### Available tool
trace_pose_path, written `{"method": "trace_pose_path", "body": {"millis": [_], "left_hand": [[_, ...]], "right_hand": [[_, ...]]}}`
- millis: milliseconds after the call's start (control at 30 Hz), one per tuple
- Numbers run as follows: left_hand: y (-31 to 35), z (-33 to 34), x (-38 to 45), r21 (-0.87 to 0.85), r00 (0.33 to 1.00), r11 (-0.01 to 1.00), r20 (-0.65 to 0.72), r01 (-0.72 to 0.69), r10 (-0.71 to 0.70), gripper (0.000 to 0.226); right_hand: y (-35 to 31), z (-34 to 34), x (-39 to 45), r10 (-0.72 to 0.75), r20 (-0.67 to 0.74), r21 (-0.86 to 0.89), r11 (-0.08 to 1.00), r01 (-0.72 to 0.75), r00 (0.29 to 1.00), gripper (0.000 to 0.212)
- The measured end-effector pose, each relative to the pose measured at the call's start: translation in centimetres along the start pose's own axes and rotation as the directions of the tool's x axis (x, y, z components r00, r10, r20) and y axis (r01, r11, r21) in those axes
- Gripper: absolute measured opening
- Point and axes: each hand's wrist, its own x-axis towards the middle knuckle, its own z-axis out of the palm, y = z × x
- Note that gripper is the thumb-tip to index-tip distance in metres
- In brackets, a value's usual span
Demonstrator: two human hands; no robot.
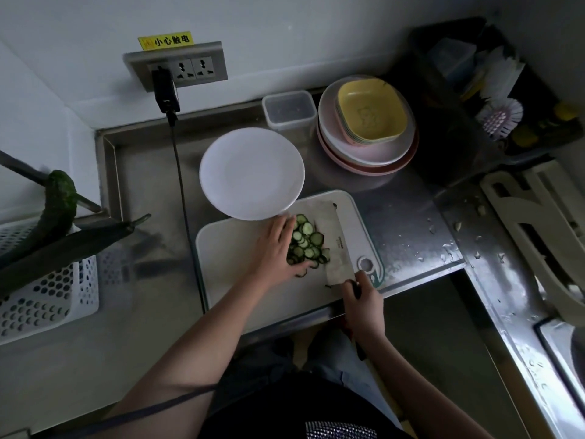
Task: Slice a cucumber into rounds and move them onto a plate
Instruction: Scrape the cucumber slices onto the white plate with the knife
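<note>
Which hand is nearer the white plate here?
Left. The left hand lies on the cucumber slices, fingertips just under the white plate rim. The right hand grips the cleaver handle at the board's near edge, farther away.

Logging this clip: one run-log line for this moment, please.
stage: gathering | left hand on cucumber slices | right hand grips cleaver | white plate bare
</note>
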Motion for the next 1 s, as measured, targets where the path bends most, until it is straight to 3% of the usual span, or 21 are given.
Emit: {"method": "trace_pose_path", "body": {"millis": [100,200,333,467,600,1000], "left_hand": [[-0.2,0.2,0.2,-0.007,0.996,0.997,-0.043,-0.08,0.08,0.094],[0.6,0.1,0.4,0.076,0.988,0.987,-0.047,-0.144,0.148,0.088],[3.0,0.8,0.7,0.221,0.997,0.973,-0.024,-0.061,0.067,0.076],[4.4,1.6,1.1,0.248,0.998,0.968,-0.05,0.04,-0.028,0.068],[4.5,1.7,1.4,0.252,0.999,0.968,-0.053,0.011,0.003,0.067],[5.5,-3.7,5.3,0.203,0.961,0.978,-0.258,-0.042,0.095,0.063]], "right_hand": [[-1.0,1.0,-0.1,-0.057,0.055,-0.051,0.997,0.06,0.997,0.02],[-1.8,2.1,-0.6,-0.038,0.093,0.046,0.998,0.034,0.995,0.016],[-1.9,2.8,-0.9,-0.006,0.069,0.103,0.995,-0.001,0.998,0.014],[-1.9,2.5,-0.7,-0.007,0.052,0.099,0.995,0.002,0.999,0.014],[-2.0,2.0,-0.6,-0.004,0.042,0.09,0.996,0.0,0.999,0.016],[-7.8,0.2,0.8,-0.086,0.037,0.228,0.971,0.075,0.996,0.016]]}}
